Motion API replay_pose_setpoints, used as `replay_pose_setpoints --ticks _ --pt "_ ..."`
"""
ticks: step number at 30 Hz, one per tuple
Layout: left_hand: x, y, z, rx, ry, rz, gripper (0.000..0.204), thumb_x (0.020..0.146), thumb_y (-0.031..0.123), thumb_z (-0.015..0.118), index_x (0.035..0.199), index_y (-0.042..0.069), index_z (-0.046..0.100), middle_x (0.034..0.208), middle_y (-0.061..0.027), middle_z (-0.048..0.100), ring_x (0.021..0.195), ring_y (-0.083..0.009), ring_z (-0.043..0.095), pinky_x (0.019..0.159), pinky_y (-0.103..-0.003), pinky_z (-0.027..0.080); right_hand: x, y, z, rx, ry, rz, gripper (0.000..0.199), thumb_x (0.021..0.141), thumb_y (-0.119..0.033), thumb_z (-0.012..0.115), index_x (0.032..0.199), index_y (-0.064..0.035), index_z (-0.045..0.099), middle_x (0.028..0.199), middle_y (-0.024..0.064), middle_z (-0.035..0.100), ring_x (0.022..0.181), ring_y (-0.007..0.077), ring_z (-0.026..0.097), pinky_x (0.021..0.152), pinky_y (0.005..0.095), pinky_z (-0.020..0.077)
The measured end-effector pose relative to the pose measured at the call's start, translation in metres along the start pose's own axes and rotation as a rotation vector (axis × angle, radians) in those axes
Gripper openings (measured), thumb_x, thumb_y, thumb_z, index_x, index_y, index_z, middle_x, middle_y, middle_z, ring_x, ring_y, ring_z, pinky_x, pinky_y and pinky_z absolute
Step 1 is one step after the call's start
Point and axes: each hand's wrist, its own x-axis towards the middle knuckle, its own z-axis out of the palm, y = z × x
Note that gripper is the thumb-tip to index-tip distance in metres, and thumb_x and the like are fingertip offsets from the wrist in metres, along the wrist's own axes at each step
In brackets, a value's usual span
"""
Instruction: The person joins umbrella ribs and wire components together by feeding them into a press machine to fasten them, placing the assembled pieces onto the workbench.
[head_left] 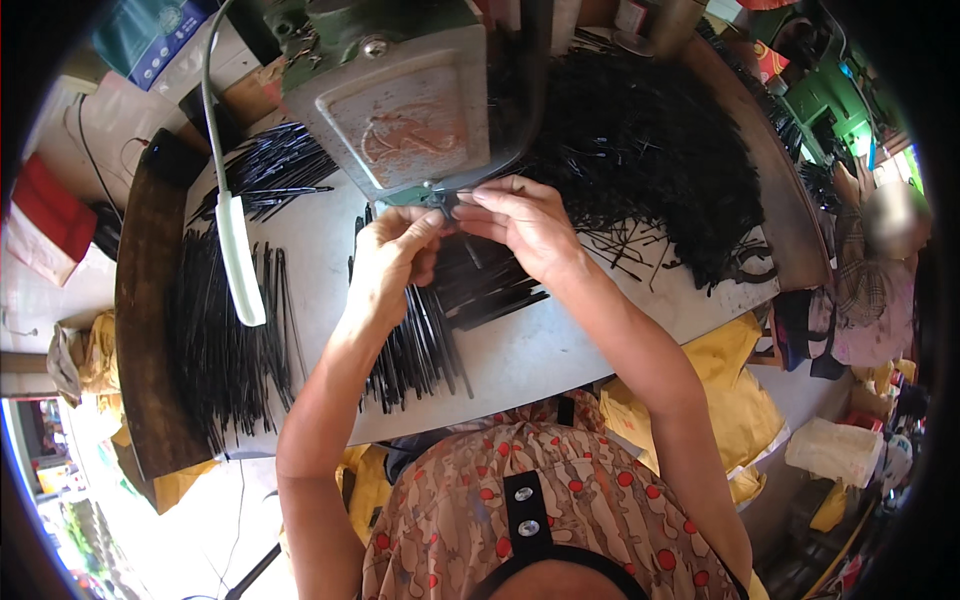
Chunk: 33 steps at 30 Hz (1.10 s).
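Observation:
Both hands meet right under the head of a grey-green machine [400,110] with worn paint. My left hand [395,245] pinches with thumb and forefinger at a small dark piece beneath the machine's lower end. From the other side my right hand [525,225] closes its fingertips on the same spot. The held piece looks like a thin black strip [474,252], its upper part hidden by fingers and machine. Below the hands lie a row of thin black strips [415,350] and another bundle of black strips [490,295].
A pale worktable [520,360] has a raised brown rim [150,300]. Black strips [225,340] line its left side; a large tangled black heap [640,140] covers the right. A white lamp [238,260] hangs at left. Yellow sacks [720,390] lie below, and another person [870,260] sits far right.

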Motion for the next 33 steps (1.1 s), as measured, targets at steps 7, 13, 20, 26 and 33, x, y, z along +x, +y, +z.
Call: replay_pose_setpoints --ticks 7,13,20,26,33 --pt "0.003 -0.002 0.022 -0.444 -0.064 -0.193 0.02 0.083 0.018 0.057 0.085 -0.001 0.048 0.068 -0.0073 0.054 0.055 -0.0135 0.052 0.048 -0.025 0.044 -0.007 -0.009 0.001 -0.267 0.039 -0.017 0.012 0.083 -0.008 0.055 0.092 0.0006 0.055 0.09 0.0134 0.062 0.082 0.0212 0.061 0.076 0.0319 0.05" --pt "-0.008 -0.004 0.019 -0.519 -0.087 -0.14 0.015 0.084 0.017 0.057 0.084 0.003 0.05 0.071 -0.0069 0.057 0.056 -0.0134 0.054 0.049 -0.025 0.044 -0.026 -0.016 0.001 -0.327 -0.08 -0.117 0.007 0.082 -0.003 0.055 0.087 0.0023 0.055 0.086 0.0132 0.061 0.078 0.0191 0.061 0.069 0.0296 0.0523" --pt "-0.029 -0.01 0.025 -0.615 -0.161 -0.168 0.008 0.085 0.011 0.053 0.088 0.004 0.05 0.078 -0.0099 0.06 0.065 -0.0165 0.059 0.058 -0.027 0.049 -0.035 -0.037 -0.01 -0.327 -0.061 -0.009 0.008 0.077 -0.003 0.059 0.084 0.0 0.057 0.076 0.0069 0.058 0.058 0.0122 0.057 0.054 0.0233 0.0503" --pt "-0.055 -0.002 0.028 -0.344 -0.212 -0.119 0.008 0.083 0.009 0.055 0.082 0.001 0.053 0.075 -0.0095 0.06 0.063 -0.0147 0.058 0.058 -0.025 0.048 -0.049 -0.01 0.007 -0.198 -0.05 -0.001 0.009 0.077 -0.005 0.062 0.084 -0.002 0.058 0.072 0.0022 0.056 0.056 0.0082 0.051 0.05 0.0191 0.0417" --pt "-0.034 -0.023 -0.076 1.134 0.346 0.29 0.016 0.079 0.017 0.059 0.077 0.001 0.056 0.075 -0.0154 0.058 0.065 -0.0324 0.058 0.057 -0.038 0.045 -0.041 -0.017 -0.012 -0.389 -0.106 0.059 0.009 0.082 -0.01 0.055 0.084 -0.001 0.055 0.072 0.0019 0.053 0.054 0.0059 0.048 0.05 0.0209 0.042"
